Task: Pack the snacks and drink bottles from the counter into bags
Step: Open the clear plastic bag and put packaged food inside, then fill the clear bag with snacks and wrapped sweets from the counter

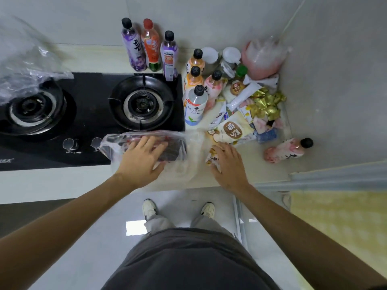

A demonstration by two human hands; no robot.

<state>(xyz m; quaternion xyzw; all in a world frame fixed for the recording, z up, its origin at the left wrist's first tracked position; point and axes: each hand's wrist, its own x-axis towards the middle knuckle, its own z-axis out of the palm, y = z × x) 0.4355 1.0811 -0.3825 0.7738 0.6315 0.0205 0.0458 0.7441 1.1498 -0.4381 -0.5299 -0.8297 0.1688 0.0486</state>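
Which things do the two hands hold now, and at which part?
The left hand lies with spread fingers on top of the clear plastic bag. The right hand covers a small snack packet from above; whether it grips cannot be told.

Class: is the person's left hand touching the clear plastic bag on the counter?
Touching. The head view shows the left hand lying flat on the clear plastic bag, fingers spread across it.

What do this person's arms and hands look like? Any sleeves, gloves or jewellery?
Both arms are bare from the bottom of the picture to the fingers: no sleeve shows. The left hand and right hand wear no gloves, and no ring, watch or bracelet shows. Lower down are a dark top, light trousers and white shoes.
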